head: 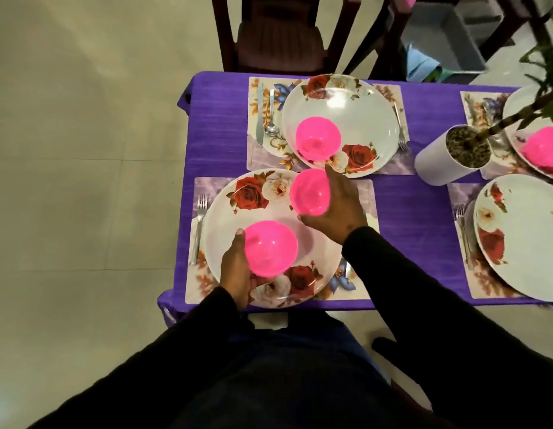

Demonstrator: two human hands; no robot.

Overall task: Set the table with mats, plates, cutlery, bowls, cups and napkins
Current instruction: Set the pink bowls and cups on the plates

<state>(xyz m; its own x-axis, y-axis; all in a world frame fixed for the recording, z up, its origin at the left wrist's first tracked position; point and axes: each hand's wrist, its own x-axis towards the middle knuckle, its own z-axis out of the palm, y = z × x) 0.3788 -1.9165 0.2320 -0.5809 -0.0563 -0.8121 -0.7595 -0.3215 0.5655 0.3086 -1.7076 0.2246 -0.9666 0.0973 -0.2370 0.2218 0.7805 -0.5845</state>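
Note:
Two pink bowls are in my hands above the near floral plate (pixel 318 258). My left hand (pixel 236 270) holds one pink bowl (pixel 270 247) from below and the side, over the plate's middle. My right hand (pixel 337 209) grips a second pink bowl (pixel 310 191) at the plate's far right edge. A third pink bowl (pixel 318 138) sits on the far floral plate (pixel 361 119). Both plates lie on floral mats (pixel 262 156), with a fork (pixel 200 224) left of the near plate and a knife (pixel 259 113) and spoon (pixel 271 114) left of the far one.
A white pot (pixel 439 162) with a plant stands to the right on the purple tablecloth (pixel 219 119). Beyond it are two more plates (pixel 523 236), one with a pink bowl (pixel 544 147). A dark chair (pixel 281 35) stands at the far side.

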